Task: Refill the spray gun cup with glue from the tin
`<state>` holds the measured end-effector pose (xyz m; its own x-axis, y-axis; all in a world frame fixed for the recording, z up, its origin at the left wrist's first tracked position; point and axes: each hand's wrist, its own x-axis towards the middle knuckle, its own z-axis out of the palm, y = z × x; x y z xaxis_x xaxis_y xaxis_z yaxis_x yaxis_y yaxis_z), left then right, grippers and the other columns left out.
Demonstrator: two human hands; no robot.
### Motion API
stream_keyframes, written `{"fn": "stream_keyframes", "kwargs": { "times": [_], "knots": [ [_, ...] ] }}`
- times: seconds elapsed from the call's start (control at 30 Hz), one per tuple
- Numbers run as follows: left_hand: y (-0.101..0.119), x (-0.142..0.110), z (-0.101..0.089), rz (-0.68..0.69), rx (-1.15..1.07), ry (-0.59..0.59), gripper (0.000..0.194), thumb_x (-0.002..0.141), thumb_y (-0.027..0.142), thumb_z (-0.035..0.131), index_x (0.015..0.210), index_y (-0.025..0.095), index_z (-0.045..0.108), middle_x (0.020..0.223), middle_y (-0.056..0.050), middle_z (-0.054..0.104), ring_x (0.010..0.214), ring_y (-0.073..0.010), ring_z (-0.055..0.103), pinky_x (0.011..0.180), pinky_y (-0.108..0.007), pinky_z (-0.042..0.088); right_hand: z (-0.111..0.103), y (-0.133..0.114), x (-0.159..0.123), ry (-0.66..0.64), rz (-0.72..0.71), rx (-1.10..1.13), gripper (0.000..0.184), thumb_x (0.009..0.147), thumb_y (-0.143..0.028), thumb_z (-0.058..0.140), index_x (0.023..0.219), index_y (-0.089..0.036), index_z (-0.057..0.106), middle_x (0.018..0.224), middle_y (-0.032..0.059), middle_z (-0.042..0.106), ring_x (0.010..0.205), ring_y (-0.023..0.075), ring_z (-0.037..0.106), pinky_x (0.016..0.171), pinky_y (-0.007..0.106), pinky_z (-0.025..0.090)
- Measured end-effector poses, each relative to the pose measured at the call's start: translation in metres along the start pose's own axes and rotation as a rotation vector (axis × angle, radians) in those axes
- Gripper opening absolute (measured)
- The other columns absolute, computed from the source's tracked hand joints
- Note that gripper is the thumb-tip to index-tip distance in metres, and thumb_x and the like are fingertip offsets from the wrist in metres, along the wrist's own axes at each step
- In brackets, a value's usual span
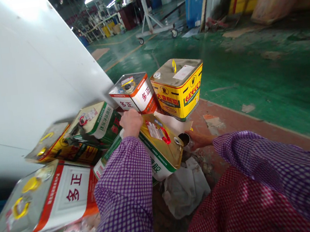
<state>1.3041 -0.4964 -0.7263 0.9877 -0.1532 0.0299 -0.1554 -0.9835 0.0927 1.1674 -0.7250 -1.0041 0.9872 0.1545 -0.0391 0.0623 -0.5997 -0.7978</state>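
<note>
A square metal tin (162, 141) with a green and white label and a red handle is tilted toward the right. My left hand (131, 123) is closed on its upper left edge. My right hand (198, 139) is wrapped round a small metal cup (186, 140), whose mouth is up against the tin's round spout (178, 141). Whether liquid is flowing between them I cannot tell. A crumpled whitish plastic bag (186, 191) lies on the floor just below the tin's lower corner.
A yellow tin (180, 90) and a white-and-orange tin (131, 92) stand beyond my hands. On the left are another white-and-orange tin (46, 198), a green one (96, 123) and a yellow-black one (53, 144). A white panel (23, 72) rises behind them. Farther off is a wheeled stand (150, 23).
</note>
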Motion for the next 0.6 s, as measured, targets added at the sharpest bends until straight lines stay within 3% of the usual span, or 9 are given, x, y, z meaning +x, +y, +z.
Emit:
{"fn": "stream_keyframes", "kwargs": {
  "times": [0.17, 0.4, 0.6],
  "knots": [
    [-0.016, 0.003, -0.011, -0.056, 0.022, -0.021, 0.033, 0.082, 0.034, 0.056, 0.107, 0.021, 0.071, 0.119, -0.017, 0.064, 0.11, -0.0351, 0.059, 0.088, -0.044, 0.048, 0.003, -0.005, 0.003, 0.024, -0.014, 0.063, 0.082, 0.051, -0.027, 0.079, 0.124, -0.018, 0.044, 0.12, 0.0098, 0.053, 0.112, 0.0281, 0.051, 0.101, 0.041, 0.04],
    [-0.03, 0.0, -0.018, -0.056, 0.012, 0.018, 0.035, 0.083, 0.035, 0.055, 0.109, 0.019, 0.071, 0.117, -0.019, 0.065, 0.11, -0.0359, 0.059, 0.087, -0.044, 0.05, 0.022, -0.006, 0.006, -0.003, -0.038, 0.119, 0.079, 0.055, -0.027, 0.078, 0.126, -0.02, 0.044, 0.123, 0.0102, 0.054, 0.116, 0.0274, 0.051, 0.101, 0.037, 0.04],
    [-0.043, 0.002, -0.021, -0.04, 0.005, 0.014, 0.032, 0.084, 0.034, 0.053, 0.105, 0.021, 0.073, 0.119, -0.015, 0.065, 0.113, -0.034, 0.058, 0.09, -0.041, 0.048, 0.035, 0.022, -0.003, -0.149, 0.006, 0.056, 0.097, 0.045, -0.03, 0.081, 0.132, -0.013, 0.041, 0.135, 0.0238, 0.047, 0.125, 0.037, 0.046, 0.105, 0.047, 0.036]
  ]
}}
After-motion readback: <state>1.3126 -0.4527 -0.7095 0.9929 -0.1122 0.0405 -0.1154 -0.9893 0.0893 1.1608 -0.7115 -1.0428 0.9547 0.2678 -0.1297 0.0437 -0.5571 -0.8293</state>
